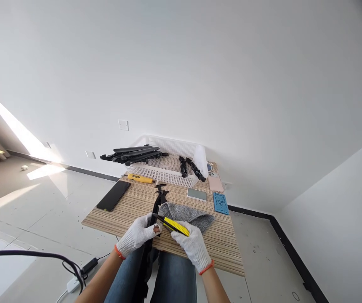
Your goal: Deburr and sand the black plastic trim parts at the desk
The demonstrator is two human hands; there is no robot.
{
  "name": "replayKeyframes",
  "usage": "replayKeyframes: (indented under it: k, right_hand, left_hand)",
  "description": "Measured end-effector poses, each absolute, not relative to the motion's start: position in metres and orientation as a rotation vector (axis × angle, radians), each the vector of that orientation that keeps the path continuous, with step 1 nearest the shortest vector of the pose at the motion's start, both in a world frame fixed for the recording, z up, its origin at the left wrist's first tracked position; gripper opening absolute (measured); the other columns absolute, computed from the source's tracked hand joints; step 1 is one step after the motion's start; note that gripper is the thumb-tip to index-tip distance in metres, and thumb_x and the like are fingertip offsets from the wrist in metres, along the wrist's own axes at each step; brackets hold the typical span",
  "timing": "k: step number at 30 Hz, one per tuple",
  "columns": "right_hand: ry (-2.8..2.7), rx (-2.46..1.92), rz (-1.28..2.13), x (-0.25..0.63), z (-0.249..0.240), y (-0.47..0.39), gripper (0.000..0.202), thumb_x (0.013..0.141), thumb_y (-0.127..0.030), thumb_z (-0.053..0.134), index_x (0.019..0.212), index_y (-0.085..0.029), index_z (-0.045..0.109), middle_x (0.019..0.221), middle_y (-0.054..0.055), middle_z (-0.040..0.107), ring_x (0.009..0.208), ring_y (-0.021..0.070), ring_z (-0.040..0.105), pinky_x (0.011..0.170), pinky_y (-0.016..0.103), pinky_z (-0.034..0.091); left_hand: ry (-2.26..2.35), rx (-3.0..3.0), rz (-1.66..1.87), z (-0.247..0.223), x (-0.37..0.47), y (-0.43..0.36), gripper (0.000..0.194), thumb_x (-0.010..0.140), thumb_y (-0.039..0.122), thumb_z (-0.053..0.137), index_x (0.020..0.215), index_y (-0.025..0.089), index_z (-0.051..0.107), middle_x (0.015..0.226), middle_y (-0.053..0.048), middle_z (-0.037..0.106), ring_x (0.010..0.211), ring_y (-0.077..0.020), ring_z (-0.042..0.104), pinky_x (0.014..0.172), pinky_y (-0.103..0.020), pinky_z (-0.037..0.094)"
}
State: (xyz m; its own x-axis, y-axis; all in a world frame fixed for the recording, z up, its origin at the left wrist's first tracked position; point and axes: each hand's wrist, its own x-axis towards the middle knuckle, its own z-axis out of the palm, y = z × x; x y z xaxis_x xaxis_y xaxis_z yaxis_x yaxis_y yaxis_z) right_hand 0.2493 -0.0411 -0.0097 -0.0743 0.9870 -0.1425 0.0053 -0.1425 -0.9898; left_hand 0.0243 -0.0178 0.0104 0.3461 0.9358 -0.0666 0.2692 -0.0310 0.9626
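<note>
My left hand (138, 232), in a white knit glove with a torn thumb, is closed around a long black plastic strip (156, 208). That strip runs from the tabletop down over the front edge between my knees. In my right hand (194, 245), also gloved, is a yellow and black utility knife (176, 226). Its tip points left and meets the strip close to my left fingers; whether it touches cannot be made out. Under and behind the knife lies a crumpled grey cloth (189, 213).
A white plastic basket (165, 174) at the back holds several black strips (139, 154). On the wooden table (228, 248) lie a yellow-handled tool (139, 178), a black phone (113, 196), a pale device (196, 194), a pink phone (215, 183) and a blue plate (220, 203). Cables (54, 256) hang at lower left.
</note>
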Motion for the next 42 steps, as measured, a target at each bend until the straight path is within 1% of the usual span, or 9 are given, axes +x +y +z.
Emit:
replayKeyframes:
  k: [3,10,16,25,30,34,37,39,42]
  right_hand:
    - [-1.163,-1.294,1.413,0.250,-0.009,-0.042,0.048,0.071,-0.038,0.083,0.113,-0.015,0.085,0.068,0.000,0.068,0.052,0.0107,0.046,0.050,0.025,0.042]
    - [-1.106,-1.289,1.433,0.249,-0.010,-0.042,0.051,0.073,-0.043,0.082,0.115,-0.013,0.083,0.062,-0.002,0.060,0.049,0.0088,0.039,0.046,0.023,0.036]
    - [-1.126,-1.313,1.447,0.251,-0.012,-0.040,0.045,0.073,-0.044,0.083,0.105,-0.013,0.082,0.056,-0.005,0.053,0.047,0.0080,0.036,0.044,0.023,0.032]
    - [-1.016,-1.296,1.393,0.247,-0.012,-0.030,0.043,0.067,-0.052,0.084,0.089,-0.016,0.076,0.052,-0.007,0.048,0.044,0.0079,0.033,0.041,0.023,0.029]
    - [-1.082,-1.277,1.484,0.251,-0.007,-0.015,0.034,0.062,-0.046,0.083,0.070,-0.018,0.065,0.050,-0.006,0.049,0.041,0.0057,0.035,0.040,0.021,0.028]
    - [-1.036,-1.305,1.520,0.252,-0.002,0.006,0.040,0.058,-0.052,0.080,0.065,-0.020,0.058,0.050,-0.005,0.053,0.037,0.0050,0.035,0.037,0.020,0.024]
    - [-1.075,-1.283,1.527,0.250,0.002,0.024,0.042,0.061,-0.057,0.078,0.068,-0.019,0.061,0.050,-0.005,0.053,0.035,0.0052,0.034,0.037,0.021,0.023]
    - [-1.132,-1.250,1.530,0.247,0.005,0.036,0.040,0.062,-0.053,0.081,0.071,-0.018,0.065,0.051,-0.005,0.055,0.036,0.0053,0.035,0.037,0.021,0.026]
    - [-1.348,-1.126,1.425,0.241,0.007,0.054,0.037,0.064,-0.043,0.087,0.085,-0.015,0.076,0.065,0.000,0.067,0.048,0.0084,0.049,0.045,0.022,0.037]
  left_hand:
    - [1.146,1.555,0.768,0.008,0.024,-0.017,0.045,0.082,0.060,0.072,0.094,0.018,0.068,0.084,-0.002,0.066,0.080,-0.0209,0.057,0.077,-0.032,0.051]
    - [1.170,1.583,0.736,0.009,0.023,-0.016,0.043,0.085,0.061,0.068,0.092,0.019,0.066,0.082,-0.002,0.063,0.079,-0.0202,0.055,0.075,-0.031,0.049]
    - [1.169,1.563,0.746,0.013,0.024,-0.019,0.043,0.085,0.061,0.068,0.088,0.019,0.063,0.079,0.000,0.061,0.075,-0.0184,0.052,0.072,-0.030,0.046]
    - [1.161,1.522,0.811,0.011,0.025,-0.022,0.051,0.088,0.069,0.065,0.088,0.018,0.067,0.082,-0.003,0.066,0.079,-0.0207,0.059,0.075,-0.031,0.049]
    - [1.140,1.528,0.924,0.009,0.023,-0.019,0.060,0.092,0.076,0.056,0.083,0.019,0.072,0.089,-0.008,0.074,0.088,-0.0245,0.065,0.086,-0.034,0.053]
    - [1.313,1.324,1.128,0.010,0.018,-0.002,0.064,0.079,0.084,0.062,0.073,0.021,0.068,0.083,-0.009,0.074,0.085,-0.0265,0.066,0.086,-0.037,0.055]
    - [1.390,1.227,1.197,0.013,0.012,0.016,0.063,0.076,0.085,0.062,0.075,0.022,0.068,0.075,-0.008,0.072,0.080,-0.0272,0.067,0.083,-0.039,0.056]
    - [1.417,1.235,1.176,0.013,0.010,0.026,0.062,0.077,0.084,0.060,0.074,0.022,0.067,0.073,-0.008,0.073,0.079,-0.0281,0.069,0.084,-0.040,0.057]
    - [1.426,1.214,1.150,0.011,0.011,0.034,0.063,0.076,0.085,0.059,0.068,0.023,0.065,0.071,-0.008,0.074,0.077,-0.0290,0.069,0.086,-0.043,0.057]
